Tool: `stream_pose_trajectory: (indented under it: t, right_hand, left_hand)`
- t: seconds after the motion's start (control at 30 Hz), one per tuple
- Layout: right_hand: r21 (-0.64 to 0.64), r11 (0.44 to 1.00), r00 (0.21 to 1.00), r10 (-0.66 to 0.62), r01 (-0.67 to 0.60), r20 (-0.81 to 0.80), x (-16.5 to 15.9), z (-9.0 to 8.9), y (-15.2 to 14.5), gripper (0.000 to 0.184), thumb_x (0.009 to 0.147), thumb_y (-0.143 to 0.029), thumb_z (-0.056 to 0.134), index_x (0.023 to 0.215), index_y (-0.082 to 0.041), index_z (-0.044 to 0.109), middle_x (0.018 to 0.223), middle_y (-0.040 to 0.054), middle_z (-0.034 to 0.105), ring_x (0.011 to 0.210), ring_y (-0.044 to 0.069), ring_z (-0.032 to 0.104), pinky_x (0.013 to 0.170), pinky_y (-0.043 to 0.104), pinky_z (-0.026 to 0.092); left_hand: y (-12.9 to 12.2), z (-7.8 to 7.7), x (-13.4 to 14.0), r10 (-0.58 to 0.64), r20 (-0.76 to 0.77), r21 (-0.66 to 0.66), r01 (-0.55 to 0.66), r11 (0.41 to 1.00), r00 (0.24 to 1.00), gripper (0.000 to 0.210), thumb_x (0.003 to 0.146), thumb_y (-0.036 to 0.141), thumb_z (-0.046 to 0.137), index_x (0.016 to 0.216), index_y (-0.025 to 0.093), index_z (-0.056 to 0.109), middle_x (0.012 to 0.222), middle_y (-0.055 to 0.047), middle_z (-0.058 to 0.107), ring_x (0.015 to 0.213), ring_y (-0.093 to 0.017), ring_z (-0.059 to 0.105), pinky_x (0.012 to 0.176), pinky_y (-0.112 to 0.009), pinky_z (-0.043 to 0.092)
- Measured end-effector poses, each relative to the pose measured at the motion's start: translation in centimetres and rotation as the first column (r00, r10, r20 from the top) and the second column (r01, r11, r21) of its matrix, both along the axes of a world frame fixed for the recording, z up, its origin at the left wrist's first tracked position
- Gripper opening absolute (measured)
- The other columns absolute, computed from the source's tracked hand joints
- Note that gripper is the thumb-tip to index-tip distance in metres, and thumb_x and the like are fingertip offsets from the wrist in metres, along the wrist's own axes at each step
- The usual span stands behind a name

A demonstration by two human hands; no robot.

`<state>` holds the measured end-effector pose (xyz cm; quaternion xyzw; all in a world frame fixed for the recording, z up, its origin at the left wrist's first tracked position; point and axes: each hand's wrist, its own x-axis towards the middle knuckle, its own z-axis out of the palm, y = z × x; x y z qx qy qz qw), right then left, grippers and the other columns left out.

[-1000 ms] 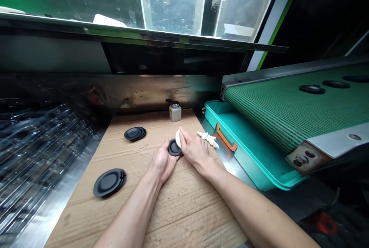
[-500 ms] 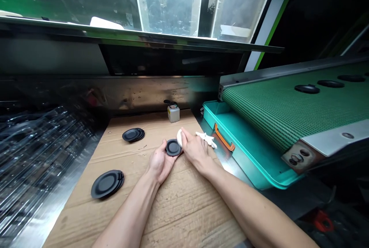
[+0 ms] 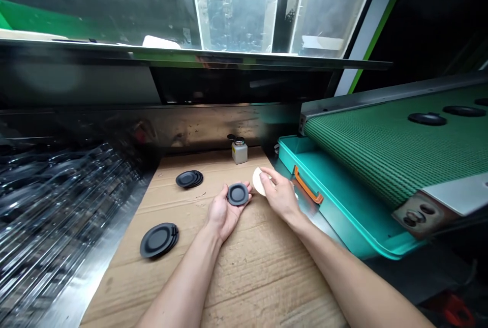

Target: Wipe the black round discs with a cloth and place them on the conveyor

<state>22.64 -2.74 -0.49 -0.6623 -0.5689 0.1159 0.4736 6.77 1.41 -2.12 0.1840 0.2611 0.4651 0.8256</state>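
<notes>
My left hand (image 3: 222,216), palm up, holds a small black round dish-like part (image 3: 238,194) by its edges. To its right, my right hand (image 3: 280,193) pinches a white round pad (image 3: 258,181), which is apart from the black part. Left of my hands, a fanned stack of small black discs (image 3: 189,179) lies on the cardboard sheet (image 3: 244,287). Nearer to me is a stack of larger black discs (image 3: 159,240).
A small white bottle (image 3: 240,151) with its lid flipped up stands at the back. On the right, a teal bin (image 3: 343,216) with an orange handle (image 3: 308,185) sits under a green conveyor belt (image 3: 373,140) carrying black parts (image 3: 427,119). Clear plastic-like pieces (image 3: 68,201) are piled at left.
My right hand has drawn the white pad off to the right, away from the black part. The black part stays in my left hand. The whole view has shifted slightly.
</notes>
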Motion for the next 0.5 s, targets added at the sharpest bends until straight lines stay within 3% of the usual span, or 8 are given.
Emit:
stream_pose_trajectory:
  t: [0.1,0.17,0.33,0.43,0.5]
  right_hand:
    - [-0.106,0.962,0.965,0.242,-0.253,-0.104,-0.4,0.2,-0.4,0.031,0.087,-0.041,0.052,0.106,-0.022,0.069,0.097,0.0021,0.072,0.086,0.016,0.066,0.079,0.026,0.048]
    - [-0.163,0.930,0.938,0.302,-0.329,-0.172,-1.1,0.5,-0.5,0.030,0.085,-0.038,0.054,0.100,-0.018,0.070,0.092,0.0037,0.072,0.079,0.016,0.066,0.071,0.025,0.049]
    - [-0.157,0.913,0.907,0.329,-0.377,-0.263,-2.7,1.4,-0.9,0.026,0.084,-0.032,0.051,0.093,-0.015,0.069,0.091,0.0044,0.072,0.079,0.015,0.065,0.068,0.023,0.048]
    - [-0.292,0.855,0.903,0.398,-0.429,-0.161,-2.1,1.8,-1.1,0.023,0.082,-0.031,0.055,0.088,-0.018,0.072,0.085,0.0014,0.072,0.075,0.015,0.065,0.065,0.022,0.047]
    - [-0.355,0.847,0.915,0.398,-0.397,-0.073,-1.4,2.0,-1.1,0.021,0.080,-0.032,0.058,0.085,-0.020,0.074,0.086,0.0015,0.073,0.076,0.016,0.065,0.066,0.023,0.047]
  left_hand:
    - [-0.2,0.1,0.3,0.036,-0.008,-0.012,-0.036,0.999,0.999,0.034,0.096,0.031,0.034,0.101,0.009,0.059,0.113,-0.021,0.066,0.103,-0.026,0.065,0.087,-0.043,0.054]
    - [-0.4,0.0,0.6,0.028,-0.030,0.021,-0.027,0.999,0.999,0.032,0.095,0.030,0.037,0.100,0.009,0.061,0.109,-0.019,0.067,0.102,-0.025,0.065,0.090,-0.042,0.053]
    - [-1.0,-0.2,1.1,0.043,-0.091,0.127,-0.032,0.991,0.995,0.025,0.092,0.027,0.048,0.099,0.010,0.064,0.100,-0.015,0.070,0.098,-0.024,0.067,0.092,-0.041,0.051]
    - [-1.0,-0.3,0.9,0.030,-0.090,0.101,-0.021,0.995,0.996,0.027,0.091,0.030,0.049,0.097,0.009,0.065,0.098,-0.015,0.071,0.096,-0.025,0.067,0.091,-0.042,0.052]
    - [-1.0,-0.3,0.9,0.017,-0.090,0.090,-0.009,0.996,0.996,0.028,0.092,0.031,0.048,0.094,0.009,0.065,0.098,-0.017,0.071,0.095,-0.025,0.067,0.090,-0.042,0.053]
